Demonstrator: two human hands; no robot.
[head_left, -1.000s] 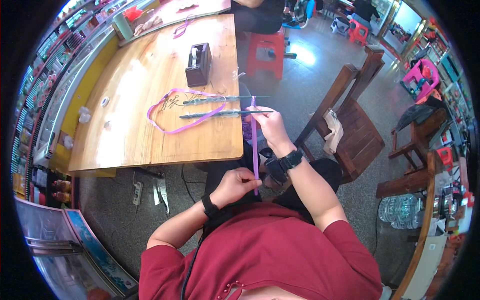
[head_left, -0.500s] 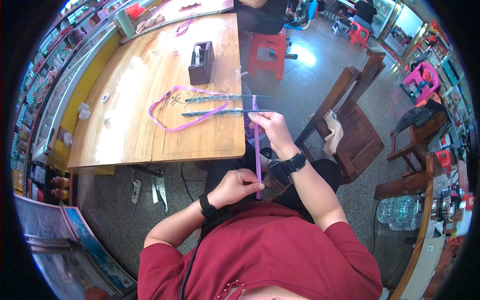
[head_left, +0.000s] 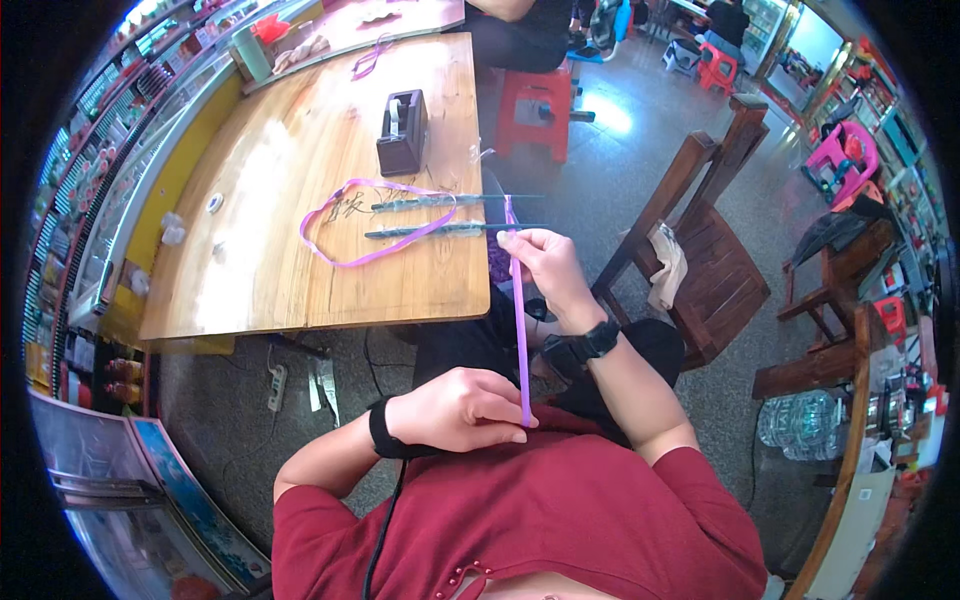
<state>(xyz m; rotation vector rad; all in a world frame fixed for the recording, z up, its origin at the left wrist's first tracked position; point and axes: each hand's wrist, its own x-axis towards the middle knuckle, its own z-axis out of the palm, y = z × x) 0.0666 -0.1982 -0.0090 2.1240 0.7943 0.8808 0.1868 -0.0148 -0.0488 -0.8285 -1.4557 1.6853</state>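
Observation:
Two thin dark sticks lie side by side across the table's right edge, a far stick (head_left: 415,203) and a near stick (head_left: 400,234). Clear tape seems to fix them to the wood, and their tips stick out past the edge. A purple ribbon (head_left: 521,345) runs from the sticks down toward my body, drawn straight. My left hand (head_left: 462,412) is closed and pinches its lower part close to my shirt. Just by the near stick, my right hand (head_left: 552,268) pinches the same ribbon between thumb and fingers. A purple ribbon loop (head_left: 312,240) lies on the tabletop, passing around the sticks.
On the wooden table (head_left: 250,280) stand a black tape dispenser (head_left: 403,135) and a small tape roll (head_left: 214,203). A wooden chair (head_left: 710,280) is to my right. Beyond the table, a person sits on a red stool (head_left: 533,110). A power strip (head_left: 277,387) lies on the floor.
My left hand has moved down toward my body, drawing the purple ribbon longer and straighter. My right hand stays near the sticks, slightly lower.

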